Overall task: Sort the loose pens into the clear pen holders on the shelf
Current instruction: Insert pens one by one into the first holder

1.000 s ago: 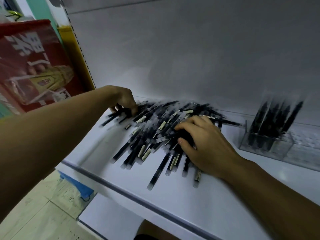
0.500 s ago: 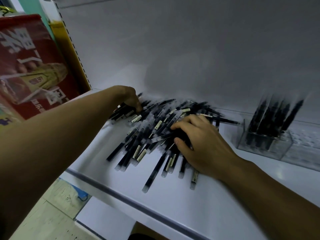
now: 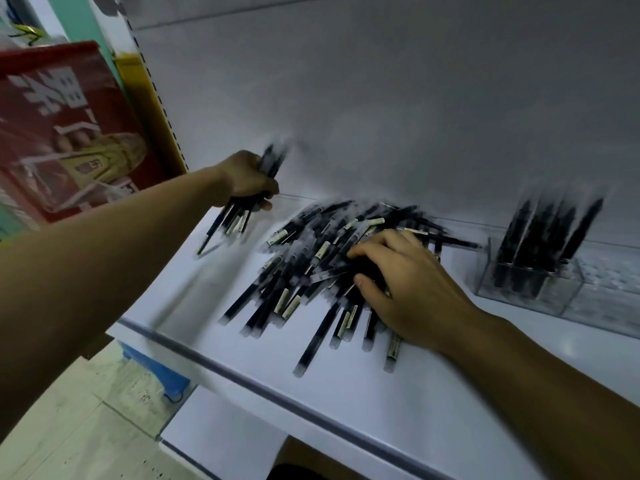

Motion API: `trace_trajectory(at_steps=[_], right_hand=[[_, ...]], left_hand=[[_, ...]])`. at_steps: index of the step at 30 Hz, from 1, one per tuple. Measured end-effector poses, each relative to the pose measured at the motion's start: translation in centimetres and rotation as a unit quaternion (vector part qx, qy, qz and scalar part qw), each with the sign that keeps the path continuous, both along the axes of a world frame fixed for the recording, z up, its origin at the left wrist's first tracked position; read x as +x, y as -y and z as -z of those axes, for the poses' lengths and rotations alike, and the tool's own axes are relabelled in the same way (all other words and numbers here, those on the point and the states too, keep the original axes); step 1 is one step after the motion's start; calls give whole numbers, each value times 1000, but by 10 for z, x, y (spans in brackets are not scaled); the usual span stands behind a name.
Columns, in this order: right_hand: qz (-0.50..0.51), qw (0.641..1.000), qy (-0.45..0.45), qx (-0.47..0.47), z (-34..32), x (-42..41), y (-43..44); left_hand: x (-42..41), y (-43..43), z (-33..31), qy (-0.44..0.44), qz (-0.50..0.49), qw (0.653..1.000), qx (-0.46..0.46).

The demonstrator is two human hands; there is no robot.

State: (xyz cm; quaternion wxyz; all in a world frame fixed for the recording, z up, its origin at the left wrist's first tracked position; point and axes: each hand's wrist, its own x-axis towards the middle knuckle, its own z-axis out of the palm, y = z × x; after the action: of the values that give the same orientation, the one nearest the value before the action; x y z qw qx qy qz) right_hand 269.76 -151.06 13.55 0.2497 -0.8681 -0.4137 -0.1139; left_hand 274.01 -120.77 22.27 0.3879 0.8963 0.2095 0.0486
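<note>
Fingers (image 3: 268, 188) of left hand (image 3: 247, 183) clamped round pen bundle (image 3: 235, 216), held tilted over shelf (image 3: 346, 393), just left of loose pens (image 3: 304, 271). Right hand (image 3: 412, 282) cupped on those (grip unclear). Part-filled pen holder (image 3: 554, 296) well right.

Dozens of loose pens (image 3: 311, 268), one pen-filled clear holder (image 3: 533, 293), one red box (image 3: 69, 126)

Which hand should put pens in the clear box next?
Probably the left hand: it already grips a bundle of pens. The right hand lies on the pile, its hold unclear, though the clear holder stands nearer it.
</note>
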Motion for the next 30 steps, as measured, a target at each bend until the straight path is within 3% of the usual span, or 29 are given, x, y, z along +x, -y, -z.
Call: trace_trajectory(at_steps=[5, 9, 12, 18, 24, 30], right_hand=[[-5, 1000, -5, 3, -1, -2, 3], [7, 999, 20, 40, -10, -4, 7], [20, 992, 20, 123, -29, -11, 13], [-21, 923, -194, 331, -83, -31, 43], [31, 891, -260, 372, -82, -46, 118], [70, 909, -261, 317, -75, -55, 179]], left_hand=[[-18, 16, -33, 148, 2, 989, -13], [-38, 48, -64, 269, 2, 959, -94], [-50, 81, -85, 316, 31, 930, -182], [-55, 188, -89, 306, 181, 862, -363], [-47, 269, -65, 232, 260, 792, -501], [-47, 301, -46, 223, 332, 745, -534]])
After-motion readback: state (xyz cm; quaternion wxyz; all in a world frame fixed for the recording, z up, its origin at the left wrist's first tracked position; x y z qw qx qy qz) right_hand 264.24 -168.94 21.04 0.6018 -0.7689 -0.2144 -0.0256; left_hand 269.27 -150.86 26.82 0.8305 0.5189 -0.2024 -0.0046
